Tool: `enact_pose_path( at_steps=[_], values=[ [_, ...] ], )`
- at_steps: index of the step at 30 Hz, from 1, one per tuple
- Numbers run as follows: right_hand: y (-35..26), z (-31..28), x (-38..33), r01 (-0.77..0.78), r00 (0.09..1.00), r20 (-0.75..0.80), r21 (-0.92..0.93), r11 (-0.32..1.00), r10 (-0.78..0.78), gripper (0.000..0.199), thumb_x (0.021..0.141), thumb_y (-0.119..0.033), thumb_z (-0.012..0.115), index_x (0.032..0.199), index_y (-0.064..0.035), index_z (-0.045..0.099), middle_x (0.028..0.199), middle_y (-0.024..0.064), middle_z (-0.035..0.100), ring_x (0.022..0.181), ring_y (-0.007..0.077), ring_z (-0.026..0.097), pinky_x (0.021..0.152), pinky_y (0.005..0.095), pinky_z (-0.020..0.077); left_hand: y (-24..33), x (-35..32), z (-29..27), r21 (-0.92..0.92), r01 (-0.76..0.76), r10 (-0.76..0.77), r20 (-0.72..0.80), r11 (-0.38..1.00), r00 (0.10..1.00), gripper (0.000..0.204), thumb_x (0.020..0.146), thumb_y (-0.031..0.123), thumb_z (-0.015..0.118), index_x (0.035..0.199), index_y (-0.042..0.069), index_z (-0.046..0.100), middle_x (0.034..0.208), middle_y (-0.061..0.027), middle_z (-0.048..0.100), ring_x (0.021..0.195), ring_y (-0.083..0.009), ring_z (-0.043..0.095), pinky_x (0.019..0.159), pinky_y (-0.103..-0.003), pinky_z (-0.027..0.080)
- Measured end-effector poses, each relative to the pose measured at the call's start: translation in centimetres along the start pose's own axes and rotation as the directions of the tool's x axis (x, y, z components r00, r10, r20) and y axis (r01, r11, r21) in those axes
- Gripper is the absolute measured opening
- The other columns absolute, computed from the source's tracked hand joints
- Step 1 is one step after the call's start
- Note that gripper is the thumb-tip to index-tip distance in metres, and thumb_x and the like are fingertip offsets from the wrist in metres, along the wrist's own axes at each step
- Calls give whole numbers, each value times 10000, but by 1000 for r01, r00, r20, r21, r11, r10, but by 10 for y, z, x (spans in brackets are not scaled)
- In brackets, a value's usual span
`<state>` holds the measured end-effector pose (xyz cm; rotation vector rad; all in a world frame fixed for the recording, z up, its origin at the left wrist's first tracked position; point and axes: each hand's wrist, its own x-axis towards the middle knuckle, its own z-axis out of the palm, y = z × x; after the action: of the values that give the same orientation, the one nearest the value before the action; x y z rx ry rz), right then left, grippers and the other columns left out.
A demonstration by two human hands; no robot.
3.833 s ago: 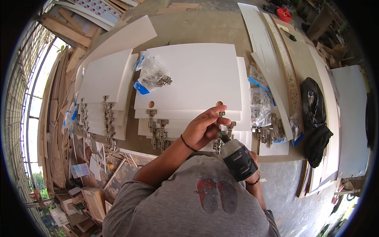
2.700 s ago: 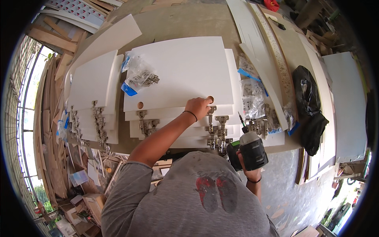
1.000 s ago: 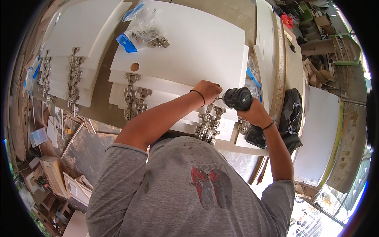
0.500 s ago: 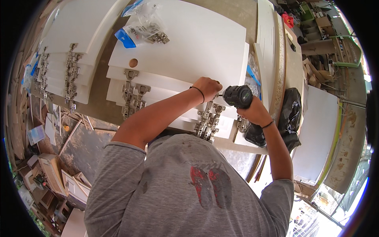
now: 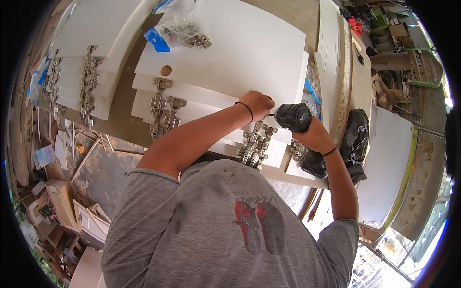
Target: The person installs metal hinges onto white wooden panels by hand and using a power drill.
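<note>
My right hand (image 5: 314, 137) grips a black cordless drill (image 5: 294, 117), its bit pointing left toward my other hand. At the bit's tip, my left hand (image 5: 257, 106) is closed, its fingers curled down over the near edge of the top white panel (image 5: 240, 53). Whatever those fingers hold is hidden. Below them, several metal cabinet hinges (image 5: 255, 144) stand in overlapping rows along the stepped edges of the stacked panels. More hinges (image 5: 165, 108) line the same edges to the left, near a round bored hole (image 5: 166, 70) in the top panel.
An opened clear and blue plastic bag (image 5: 177, 31) with loose hinges lies on the top panel. Another hinged panel stack (image 5: 77, 81) sits at the left. Black plastic bags (image 5: 355, 137) lie right of the drill, beside long boards (image 5: 331, 57). Wood scraps (image 5: 62, 206) clutter the lower left.
The whole view has shifted slightly, with the panels appearing a little farther right. Both hands and the drill keep nearly the same place relative to the panel edge.
</note>
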<state>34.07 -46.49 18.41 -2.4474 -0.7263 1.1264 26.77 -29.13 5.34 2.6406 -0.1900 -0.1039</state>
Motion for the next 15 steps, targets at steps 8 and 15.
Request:
enact_pose_path(
  at_steps=[8,15],
  values=[
    [0,-1,2,54,998,-27,-18,998,-54,287,628,-107,646,892,2,613,681,104,624,621,188,598,634,328,484,1,-1,-2,-2,-2,2,-11,1000,1000,137,706,91,599,842,87,581,864,-77,644,788,-277,634,684,-394,502],
    [-13,-4,3,-3,1000,7,-48,999,3,285,621,-108,644,882,-3,605,664,106,617,609,197,601,611,321,489,0,-1,2,-11,-6,5,-29,1000,1000,136,704,97,606,837,85,579,867,-79,645,784,-277,635,682,-392,502]
  ],
)
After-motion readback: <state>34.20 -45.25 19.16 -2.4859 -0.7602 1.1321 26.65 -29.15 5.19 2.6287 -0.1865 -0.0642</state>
